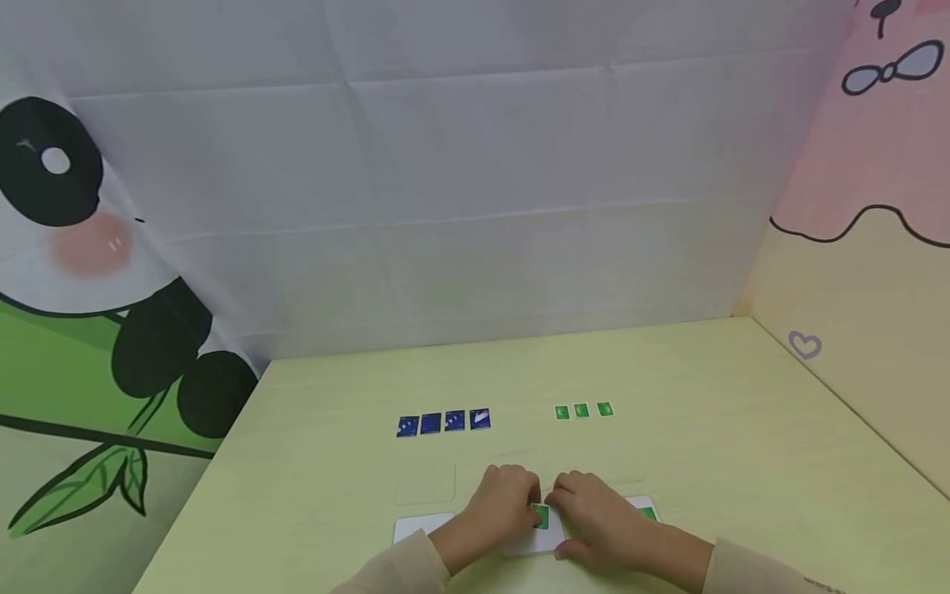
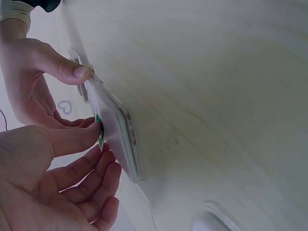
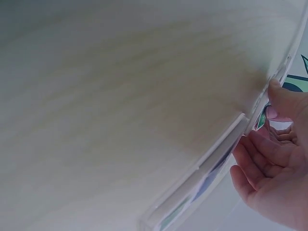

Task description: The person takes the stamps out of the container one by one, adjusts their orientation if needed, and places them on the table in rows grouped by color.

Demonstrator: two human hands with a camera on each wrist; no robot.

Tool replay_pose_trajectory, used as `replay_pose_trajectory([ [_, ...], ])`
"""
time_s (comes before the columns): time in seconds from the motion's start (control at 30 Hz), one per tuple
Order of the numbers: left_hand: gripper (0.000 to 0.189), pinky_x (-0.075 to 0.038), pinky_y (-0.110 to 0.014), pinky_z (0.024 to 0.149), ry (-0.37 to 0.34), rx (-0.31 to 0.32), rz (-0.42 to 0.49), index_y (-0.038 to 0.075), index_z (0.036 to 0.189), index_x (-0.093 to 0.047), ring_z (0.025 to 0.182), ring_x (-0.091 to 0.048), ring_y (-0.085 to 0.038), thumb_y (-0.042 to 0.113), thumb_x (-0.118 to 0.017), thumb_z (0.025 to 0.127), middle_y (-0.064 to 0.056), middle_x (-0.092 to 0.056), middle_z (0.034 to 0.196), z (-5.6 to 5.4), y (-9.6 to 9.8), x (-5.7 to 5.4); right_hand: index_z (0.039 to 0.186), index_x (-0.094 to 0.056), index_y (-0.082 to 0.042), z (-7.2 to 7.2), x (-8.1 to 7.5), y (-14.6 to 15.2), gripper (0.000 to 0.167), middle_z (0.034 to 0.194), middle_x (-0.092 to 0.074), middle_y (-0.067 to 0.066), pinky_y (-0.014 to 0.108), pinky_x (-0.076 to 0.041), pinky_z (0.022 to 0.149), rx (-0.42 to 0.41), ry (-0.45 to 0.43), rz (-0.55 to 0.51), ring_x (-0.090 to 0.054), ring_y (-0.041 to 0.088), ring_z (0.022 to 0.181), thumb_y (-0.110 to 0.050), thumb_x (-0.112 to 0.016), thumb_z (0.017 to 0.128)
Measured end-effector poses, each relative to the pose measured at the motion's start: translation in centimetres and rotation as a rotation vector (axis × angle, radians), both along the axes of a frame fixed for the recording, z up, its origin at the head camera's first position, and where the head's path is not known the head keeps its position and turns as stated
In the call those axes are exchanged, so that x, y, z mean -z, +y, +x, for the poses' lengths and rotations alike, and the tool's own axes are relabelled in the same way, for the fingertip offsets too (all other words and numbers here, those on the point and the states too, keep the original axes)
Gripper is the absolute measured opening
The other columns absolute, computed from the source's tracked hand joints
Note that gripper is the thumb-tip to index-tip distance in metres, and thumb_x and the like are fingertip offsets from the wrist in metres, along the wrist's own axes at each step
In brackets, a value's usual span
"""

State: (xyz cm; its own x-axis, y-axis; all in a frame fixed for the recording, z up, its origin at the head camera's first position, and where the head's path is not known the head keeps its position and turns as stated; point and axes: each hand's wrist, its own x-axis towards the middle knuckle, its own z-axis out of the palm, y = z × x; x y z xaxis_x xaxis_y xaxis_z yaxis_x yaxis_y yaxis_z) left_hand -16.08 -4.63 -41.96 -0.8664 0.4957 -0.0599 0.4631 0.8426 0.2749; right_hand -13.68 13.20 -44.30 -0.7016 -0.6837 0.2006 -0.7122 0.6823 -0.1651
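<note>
A white square tile (image 1: 533,544) with a thick, clear-looking edge lies between the two hands. My left hand (image 1: 499,503) pinches a small green card (image 1: 543,516) between thumb and forefinger, over the tile's face; in the left wrist view the green card (image 2: 100,135) stands tilted against the tile (image 2: 115,134). From the other side my right hand (image 1: 604,520) grips the tile, its thumb at the near edge and its fingertips by the far corner, close to the green card. The right wrist view shows that right hand (image 3: 274,163) along the edge.
Behind the hands lie a row of several dark blue cards (image 1: 430,423) and three small green cards (image 1: 582,410). Another white tile (image 1: 416,525) is at left; one bearing green (image 1: 642,502) is at right, partly covered by the right hand. Faint clear squares (image 1: 425,485) lie flat on the table.
</note>
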Motion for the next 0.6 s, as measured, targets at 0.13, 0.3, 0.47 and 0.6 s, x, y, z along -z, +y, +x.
replay_pose_trajectory([
  [0.13, 0.013, -0.033, -0.023, 0.068, 0.001, 0.002, 0.016, 0.016, 0.075, -0.069, 0.064, -0.045, -0.005, 0.023, -0.079, 0.076, 0.009, -0.060, 0.067, -0.2, -0.1, 0.1, 0.107, -0.065, -0.008, 0.0, 0.0, 0.0, 0.045, 0.100, -0.059, -0.005, 0.026, -0.046, 0.081, -0.003, -0.001, -0.006, -0.049, 0.006, 0.089, -0.040, -0.076, 0.077],
  [0.3, 0.012, -0.037, -0.021, 0.066, -0.036, -0.003, 0.107, 0.014, 0.073, -0.068, 0.063, -0.046, -0.004, 0.019, -0.079, 0.076, 0.008, -0.061, 0.066, -0.4, -0.5, 0.0, 0.107, -0.064, -0.008, 0.0, 0.0, 0.0, 0.046, 0.100, -0.058, -0.005, 0.025, -0.046, 0.081, 0.001, -0.006, -0.006, -0.049, 0.006, 0.089, -0.041, -0.075, 0.078],
  [0.47, 0.011, -0.040, -0.018, 0.059, -0.180, -0.028, 0.275, 0.010, 0.070, -0.068, 0.063, -0.046, -0.005, 0.010, -0.078, 0.075, 0.005, -0.060, 0.065, -0.8, -1.0, -0.4, 0.108, -0.064, -0.007, 0.1, -0.1, 0.0, 0.047, 0.102, -0.058, -0.004, 0.026, -0.046, 0.082, 0.004, -0.018, -0.001, -0.049, 0.007, 0.090, -0.042, -0.075, 0.078],
  [0.6, 0.007, -0.040, -0.018, 0.058, -0.263, -0.034, 0.332, 0.007, 0.072, -0.071, 0.063, -0.048, -0.006, 0.007, -0.076, 0.076, 0.002, -0.063, 0.066, -1.4, -1.2, -0.5, 0.110, -0.064, -0.006, 0.1, -0.3, -0.1, 0.049, 0.103, -0.059, -0.003, 0.027, -0.046, 0.084, 0.017, -0.044, 0.011, -0.050, 0.008, 0.091, -0.042, -0.074, 0.079],
])
